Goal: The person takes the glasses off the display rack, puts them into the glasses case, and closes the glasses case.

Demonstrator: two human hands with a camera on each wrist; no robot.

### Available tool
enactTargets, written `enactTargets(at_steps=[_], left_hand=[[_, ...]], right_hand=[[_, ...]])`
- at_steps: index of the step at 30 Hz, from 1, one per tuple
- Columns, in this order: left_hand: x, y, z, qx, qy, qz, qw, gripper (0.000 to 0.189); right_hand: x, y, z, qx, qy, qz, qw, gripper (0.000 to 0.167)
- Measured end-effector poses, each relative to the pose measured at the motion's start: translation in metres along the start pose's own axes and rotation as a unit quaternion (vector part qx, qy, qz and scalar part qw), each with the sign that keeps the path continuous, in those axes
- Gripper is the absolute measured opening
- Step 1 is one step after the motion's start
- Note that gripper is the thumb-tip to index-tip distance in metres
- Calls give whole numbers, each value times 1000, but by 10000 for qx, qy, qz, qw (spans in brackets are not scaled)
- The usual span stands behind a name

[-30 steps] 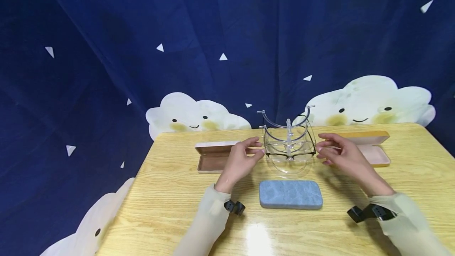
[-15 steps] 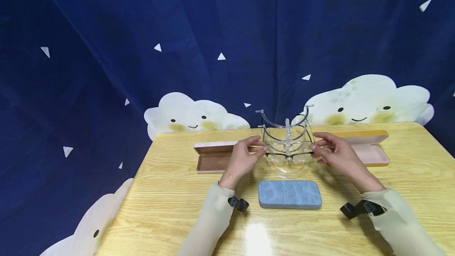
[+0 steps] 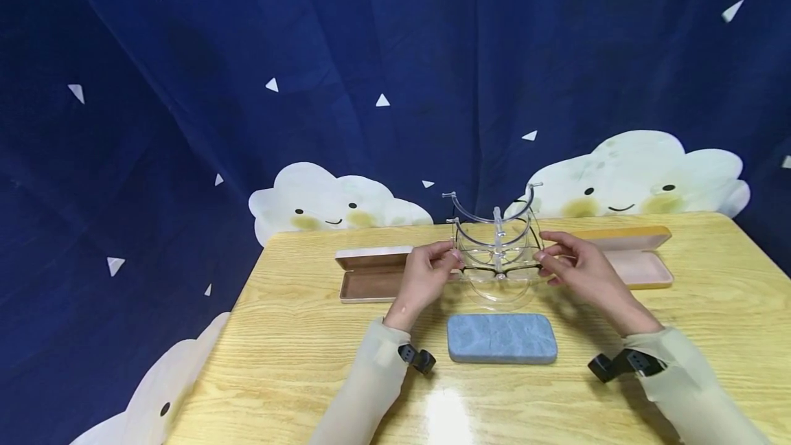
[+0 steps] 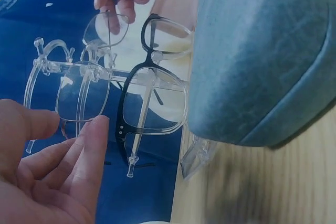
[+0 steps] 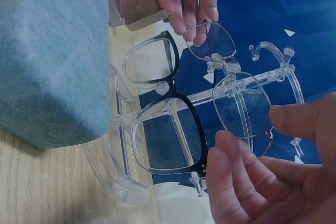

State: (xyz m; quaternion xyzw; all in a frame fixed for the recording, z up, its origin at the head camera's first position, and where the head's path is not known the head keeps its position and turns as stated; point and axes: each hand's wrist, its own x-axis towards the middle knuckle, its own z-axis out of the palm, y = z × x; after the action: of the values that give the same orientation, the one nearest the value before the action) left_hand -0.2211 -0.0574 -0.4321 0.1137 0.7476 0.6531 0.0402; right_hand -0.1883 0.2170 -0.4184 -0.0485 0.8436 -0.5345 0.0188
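Observation:
A clear eyeglass stand [image 3: 498, 217] stands on the table with two pairs on it. Thin wire-rimmed eyeglasses [image 5: 244, 103] sit on a middle tier; black-browed eyeglasses [image 4: 125, 100] rest on the tier below. My left hand [image 3: 423, 277] holds the wire-rimmed pair at its left hinge, the temple between thumb and fingers. At the opposite hinge my right hand [image 3: 583, 272] does the same, its thumb against the rim. How firmly either hand pinches is hard to see. A closed blue marbled glasses case [image 3: 502, 338] lies in front of the stand.
Left of the stand lies an opened glasses case with brown lining [image 3: 371, 286]. On the right, partly behind my right hand, is an opened orange case with pink lining [image 3: 643, 268]. A dark blue curtain [image 3: 346, 74] with clouds hangs behind the table [image 3: 278, 362].
Both hands have moved inward to the sides of the wire-rimmed eyeglasses, and their fingers have closed in around the hinges. The eyeglasses and cases have not visibly moved.

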Motion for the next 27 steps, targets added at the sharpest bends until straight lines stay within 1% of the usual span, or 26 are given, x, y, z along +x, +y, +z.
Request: enactTargets(at_steps=[4,8,13,16,21,27], left_hand=[[0,0,0,-120,29,22,9999,34],[1,0,0,-102,85,43,9999,33],[2,-1,0,-111,80,119,9998,32],[2,-2,1,-110,23,127,9999,33],[1,-2,0,-109,-108,55,9999,36],[-3,2,-6,35,-312,21,9995,40]], right_hand=[[0,0,-1,9,-19,11,10000,60],[-1,0,-2,2,-11,8,10000,59],[-3,0,-2,17,25,-76,10000,57],[-4,0,-4,47,7,-71,10000,58],[-4,2,-6,67,-129,-34,9999,66],[-6,2,-10,231,-364,34,9991,75]])
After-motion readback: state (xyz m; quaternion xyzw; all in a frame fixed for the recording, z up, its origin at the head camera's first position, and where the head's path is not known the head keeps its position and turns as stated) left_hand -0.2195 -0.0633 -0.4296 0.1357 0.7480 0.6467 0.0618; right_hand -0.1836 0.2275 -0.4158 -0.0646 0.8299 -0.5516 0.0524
